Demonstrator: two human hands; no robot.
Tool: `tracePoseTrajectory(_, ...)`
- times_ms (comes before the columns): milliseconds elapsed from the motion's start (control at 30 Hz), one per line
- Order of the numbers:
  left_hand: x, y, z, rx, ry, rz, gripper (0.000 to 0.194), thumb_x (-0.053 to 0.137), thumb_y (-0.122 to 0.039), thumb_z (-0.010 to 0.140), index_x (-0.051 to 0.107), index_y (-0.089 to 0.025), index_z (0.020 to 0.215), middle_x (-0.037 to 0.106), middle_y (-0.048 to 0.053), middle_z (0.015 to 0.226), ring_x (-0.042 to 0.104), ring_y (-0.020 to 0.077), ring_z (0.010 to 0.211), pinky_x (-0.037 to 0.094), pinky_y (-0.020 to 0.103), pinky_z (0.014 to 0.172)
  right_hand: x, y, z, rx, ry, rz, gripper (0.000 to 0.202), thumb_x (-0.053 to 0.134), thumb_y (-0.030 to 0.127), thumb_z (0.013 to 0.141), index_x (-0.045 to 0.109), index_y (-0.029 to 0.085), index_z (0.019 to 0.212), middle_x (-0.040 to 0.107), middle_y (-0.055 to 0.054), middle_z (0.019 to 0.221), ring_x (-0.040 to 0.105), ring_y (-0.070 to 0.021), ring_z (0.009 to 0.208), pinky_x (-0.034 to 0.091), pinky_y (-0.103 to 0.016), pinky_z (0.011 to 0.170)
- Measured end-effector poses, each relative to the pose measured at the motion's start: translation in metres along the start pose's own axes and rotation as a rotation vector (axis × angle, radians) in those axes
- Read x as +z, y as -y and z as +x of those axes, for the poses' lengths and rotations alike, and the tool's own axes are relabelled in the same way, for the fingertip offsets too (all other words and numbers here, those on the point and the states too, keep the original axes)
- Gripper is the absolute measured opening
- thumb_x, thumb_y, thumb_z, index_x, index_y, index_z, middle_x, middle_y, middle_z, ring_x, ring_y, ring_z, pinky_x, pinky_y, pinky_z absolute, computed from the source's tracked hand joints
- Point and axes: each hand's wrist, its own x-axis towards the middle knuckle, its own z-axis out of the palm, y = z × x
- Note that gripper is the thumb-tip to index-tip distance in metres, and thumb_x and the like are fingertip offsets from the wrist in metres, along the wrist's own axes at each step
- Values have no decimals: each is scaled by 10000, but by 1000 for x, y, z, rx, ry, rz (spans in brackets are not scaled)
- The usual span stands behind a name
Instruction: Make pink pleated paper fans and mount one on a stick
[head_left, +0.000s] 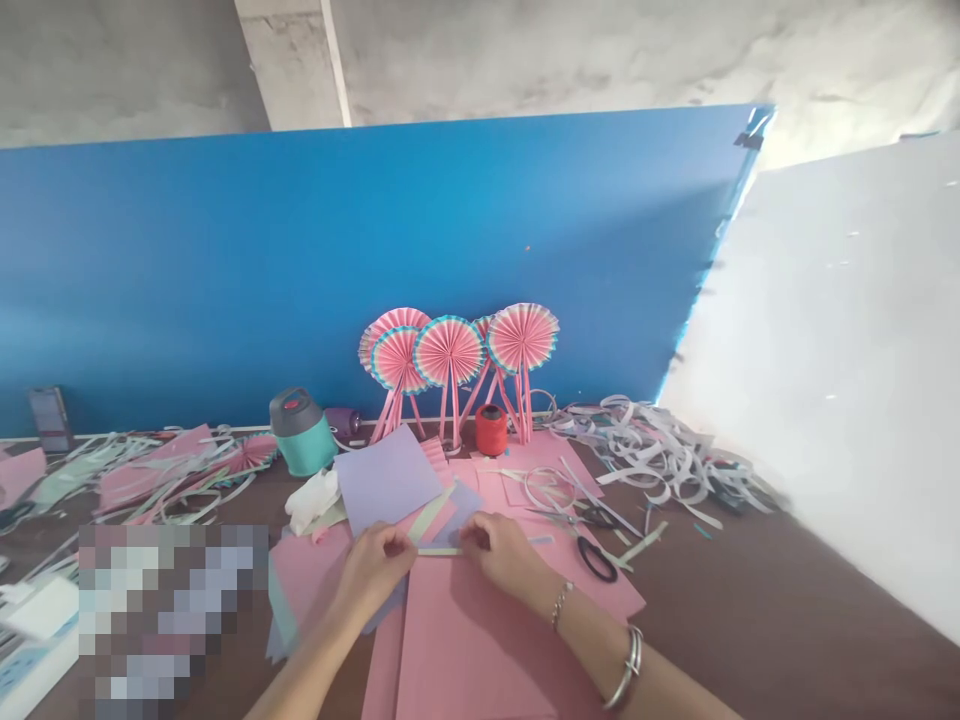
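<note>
My left hand [379, 565] and my right hand [499, 550] are both closed, fingers pinched on the two ends of a narrow pale paper strip [439, 551]. The strip lies level between them, at the top edge of a large pink paper sheet [472, 630]. Just beyond my left hand is a lilac paper sheet [386, 478]. Black-handled scissors [598, 560] rest to the right of my right hand, on pink paper.
Pink pleated paper fans [450, 355] stand against the blue partition [420, 220]. A red spool [491, 430], a teal container [304, 435] and white crumpled tissue [311, 500] sit beyond my hands. Paper strips [645, 450] pile up at the right; more scraps [165, 470] lie left.
</note>
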Motion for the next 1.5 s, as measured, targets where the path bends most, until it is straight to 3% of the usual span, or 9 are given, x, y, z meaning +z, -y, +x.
tracePoseTrajectory(1000,-6,-16,-2,-56,26,251,140,524,-147,736,615,-206,647,647,12,817,583,186,847,381,249,682,0,4,4,46,-2,31,194,535,65,661,652,166,778,721,-47,775,643,-164,696,426,-223,615)
tracePoseTrajectory(1500,-10,-27,-7,-78,57,284,95,489,-169,729,542,-216,667,638,14,835,572,206,896,367,278,695,-2,14,2,113,46,-144,249,521,39,673,649,186,828,713,-31,804,607,-174,745,349,-254,661)
